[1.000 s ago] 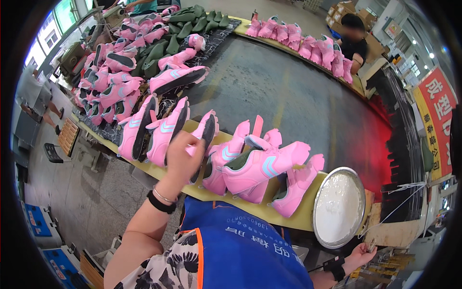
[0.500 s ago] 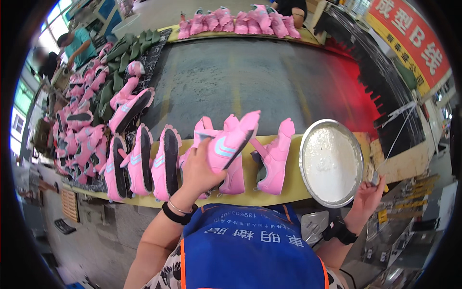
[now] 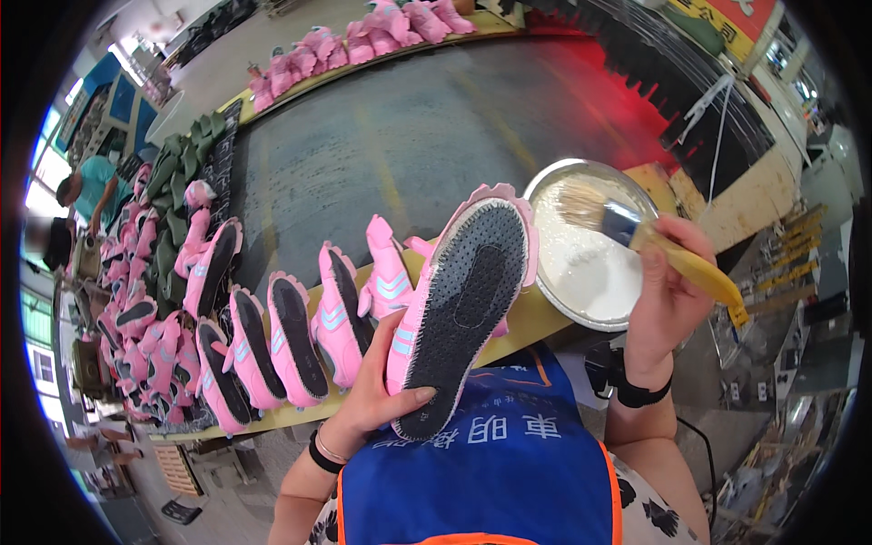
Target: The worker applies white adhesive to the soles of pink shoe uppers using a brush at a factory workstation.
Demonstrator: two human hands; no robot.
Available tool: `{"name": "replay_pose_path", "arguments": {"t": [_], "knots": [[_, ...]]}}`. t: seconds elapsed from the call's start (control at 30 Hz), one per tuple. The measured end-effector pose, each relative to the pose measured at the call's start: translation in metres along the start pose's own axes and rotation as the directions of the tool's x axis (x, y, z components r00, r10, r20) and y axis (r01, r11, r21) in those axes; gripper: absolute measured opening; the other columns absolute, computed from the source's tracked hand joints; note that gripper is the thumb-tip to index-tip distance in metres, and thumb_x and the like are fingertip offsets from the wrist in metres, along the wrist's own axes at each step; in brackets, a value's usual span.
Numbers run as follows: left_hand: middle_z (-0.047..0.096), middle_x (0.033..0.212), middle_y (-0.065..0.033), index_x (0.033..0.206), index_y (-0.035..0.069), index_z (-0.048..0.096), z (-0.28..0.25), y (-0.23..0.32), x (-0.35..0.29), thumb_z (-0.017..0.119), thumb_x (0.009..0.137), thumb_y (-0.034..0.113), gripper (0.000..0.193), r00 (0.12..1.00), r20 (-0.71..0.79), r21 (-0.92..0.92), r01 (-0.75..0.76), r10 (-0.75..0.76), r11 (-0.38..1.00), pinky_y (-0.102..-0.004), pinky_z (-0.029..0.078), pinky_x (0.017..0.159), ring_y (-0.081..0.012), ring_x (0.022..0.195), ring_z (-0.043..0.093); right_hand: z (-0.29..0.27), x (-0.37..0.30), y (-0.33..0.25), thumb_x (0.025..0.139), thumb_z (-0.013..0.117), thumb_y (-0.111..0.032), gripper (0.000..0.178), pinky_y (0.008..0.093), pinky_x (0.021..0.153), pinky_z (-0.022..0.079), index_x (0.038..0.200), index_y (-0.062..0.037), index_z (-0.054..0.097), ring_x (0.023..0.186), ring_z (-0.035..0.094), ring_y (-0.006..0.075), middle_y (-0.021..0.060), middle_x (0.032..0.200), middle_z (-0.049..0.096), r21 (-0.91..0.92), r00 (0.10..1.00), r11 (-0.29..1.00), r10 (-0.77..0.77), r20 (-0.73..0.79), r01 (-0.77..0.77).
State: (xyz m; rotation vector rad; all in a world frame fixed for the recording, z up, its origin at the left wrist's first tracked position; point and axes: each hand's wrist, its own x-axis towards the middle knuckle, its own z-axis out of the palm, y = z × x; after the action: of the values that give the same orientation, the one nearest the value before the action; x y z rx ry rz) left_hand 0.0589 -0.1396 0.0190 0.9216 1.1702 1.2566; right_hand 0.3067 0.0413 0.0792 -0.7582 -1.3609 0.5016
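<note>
My left hand (image 3: 372, 391) grips a pink shoe upper (image 3: 409, 341) by its heel end, the thumb pressed on its black, perforated bottom (image 3: 472, 263), which faces up toward me. In my right hand (image 3: 668, 300) is a paintbrush with a yellow handle (image 3: 704, 271) and pale bristles (image 3: 581, 204). The bristles are over a round metal bowl (image 3: 595, 324) of white paste (image 3: 581, 282); whether they touch the paste I cannot tell. Left of the held shoe, several pink shoe uppers (image 3: 298, 341) lean in a row, some with black bottoms showing.
A dark conveyor belt (image 3: 363, 163) runs beyond the yellow board (image 3: 300, 420). More pink shoes (image 3: 318, 50) line its far side. Pink and olive-green shoes (image 3: 168, 245) are heaped at the left, near a person in a teal shirt (image 3: 95, 195). A black strip curtain (image 3: 649, 77) hangs at the right.
My left hand has turned the pink shoe upper bottom up and brought it closer. My right hand has swung the paintbrush over the bowl. The whole view has tilted.
</note>
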Motion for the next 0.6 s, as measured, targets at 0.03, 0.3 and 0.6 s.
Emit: {"name": "replay_pose_path", "arguments": {"t": [0.03,0.3,0.6], "knots": [[0.047,0.141,-0.0165,0.153,-0.002,0.023,0.001,-0.003,0.001,0.079,0.072,0.021,0.101,1.0,0.018,-0.001,0.014,-0.014,1.0,-0.036,0.034,0.111,-0.0236,0.133,0.046,0.001,0.006,-0.008,0.085,0.076,-0.002,0.022,0.0271,0.074,0.051,0.105,-0.0005,0.066,0.085,0.063,0.0168,0.0058,0.094,0.065,-0.013,0.976,0.988,-0.153,0.153,0.156],[0.049,0.142,-0.0169,0.153,0.0,0.02,0.006,-0.002,0.003,0.078,0.071,0.022,0.103,0.992,0.043,-0.077,0.118,-0.115,0.99,-0.0366,0.039,0.11,-0.0249,0.13,0.052,0.012,0.017,-0.04,0.072,0.07,-0.016,0.022,0.034,0.08,0.05,0.093,-0.0123,0.073,0.087,0.064,0.0215,0.0006,0.097,0.068,0.304,0.502,0.877,-0.466,0.728,0.373],[0.047,0.141,-0.0155,0.152,0.0,0.024,0.003,-0.005,0.0,0.078,0.071,0.022,0.1,0.993,0.081,0.015,0.084,-0.085,0.996,-0.0357,0.032,0.113,-0.0233,0.134,0.044,0.024,0.031,-0.002,0.078,0.077,-0.007,0.015,0.0359,0.077,0.049,0.092,-0.008,0.072,0.086,0.066,0.0239,0.0049,0.093,0.071,-0.013,0.705,0.902,-0.328,0.629,0.431]]}}
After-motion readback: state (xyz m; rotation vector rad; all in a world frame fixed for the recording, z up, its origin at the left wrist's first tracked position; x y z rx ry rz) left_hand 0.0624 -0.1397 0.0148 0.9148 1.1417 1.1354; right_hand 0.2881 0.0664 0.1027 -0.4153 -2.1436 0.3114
